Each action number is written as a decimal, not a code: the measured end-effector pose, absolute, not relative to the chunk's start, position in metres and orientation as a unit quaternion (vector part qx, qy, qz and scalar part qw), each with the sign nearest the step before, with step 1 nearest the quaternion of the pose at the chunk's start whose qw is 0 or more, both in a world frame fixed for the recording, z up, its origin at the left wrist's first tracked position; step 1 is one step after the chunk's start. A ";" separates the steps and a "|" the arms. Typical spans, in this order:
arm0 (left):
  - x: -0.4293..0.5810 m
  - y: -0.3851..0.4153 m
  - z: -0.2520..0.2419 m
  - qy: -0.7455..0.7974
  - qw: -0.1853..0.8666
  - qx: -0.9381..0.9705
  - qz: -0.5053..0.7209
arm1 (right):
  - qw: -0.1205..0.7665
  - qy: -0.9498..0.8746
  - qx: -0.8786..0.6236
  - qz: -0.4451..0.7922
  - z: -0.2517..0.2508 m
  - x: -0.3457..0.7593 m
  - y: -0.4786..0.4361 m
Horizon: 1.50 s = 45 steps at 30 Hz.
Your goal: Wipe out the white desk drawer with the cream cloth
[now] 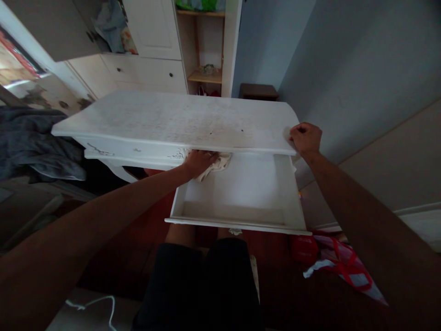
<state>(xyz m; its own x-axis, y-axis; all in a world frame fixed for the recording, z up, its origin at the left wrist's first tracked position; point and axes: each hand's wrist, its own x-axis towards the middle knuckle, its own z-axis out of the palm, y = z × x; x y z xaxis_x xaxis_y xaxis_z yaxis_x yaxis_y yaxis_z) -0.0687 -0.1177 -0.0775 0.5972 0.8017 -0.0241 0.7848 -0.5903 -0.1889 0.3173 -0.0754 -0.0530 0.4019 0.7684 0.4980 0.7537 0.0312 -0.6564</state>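
A white table stands in front of me with its drawer pulled out toward my legs. My left hand reaches into the back left of the drawer, closed on a crumpled cream cloth just under the tabletop's edge. My right hand rests on the tabletop's front right corner, fingers curled over the edge. The inside of the drawer looks bare and white apart from the cloth.
A grey wall runs close along the right. A red and white bag lies on the floor at the lower right. Dark clothes are piled at the left. White cupboards and open shelves stand behind the table.
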 end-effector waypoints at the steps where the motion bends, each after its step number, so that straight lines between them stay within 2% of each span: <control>1: -0.070 -0.120 -0.074 -0.439 0.085 -0.892 0.063 | 0.466 -0.546 -0.696 0.005 -0.052 0.316 -0.076; 4: -0.070 -0.131 -0.065 -0.431 0.093 -0.890 0.111 | 0.461 -0.550 -0.697 -0.002 -0.051 0.315 -0.079; 10: -0.064 -0.169 -0.059 -0.416 0.033 -0.883 0.215 | 0.463 -0.556 -0.690 0.009 -0.054 0.316 -0.079; 15: -0.075 -0.182 -0.063 -0.368 0.048 -0.906 0.205 | 0.462 -0.565 -0.684 -0.009 -0.058 0.319 -0.076; 20: -0.082 -0.159 -0.059 -0.337 0.093 -0.929 0.118 | 0.457 -0.570 -0.682 -0.024 -0.061 0.321 -0.074; 30: -0.053 -0.153 -0.059 -0.471 0.148 -0.863 0.112 | 0.448 -0.563 -0.694 -0.022 -0.057 0.318 -0.076; 36: -0.035 -0.162 -0.068 -0.598 0.117 -0.786 0.104 | 0.448 -0.555 -0.701 -0.023 -0.057 0.317 -0.076; 45: -0.024 -0.220 -0.073 -0.622 0.102 -0.751 0.198 | 0.435 -0.554 -0.710 -0.010 -0.051 0.312 -0.080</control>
<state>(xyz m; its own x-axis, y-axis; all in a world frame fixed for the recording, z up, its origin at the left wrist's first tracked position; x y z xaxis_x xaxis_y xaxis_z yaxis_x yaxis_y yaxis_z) -0.0238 -0.2201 -0.0727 0.1482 0.9741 -0.1707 0.8935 -0.2058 -0.3991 0.3122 -0.0804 -0.0511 0.3855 0.7784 0.4954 0.7952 -0.0080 -0.6062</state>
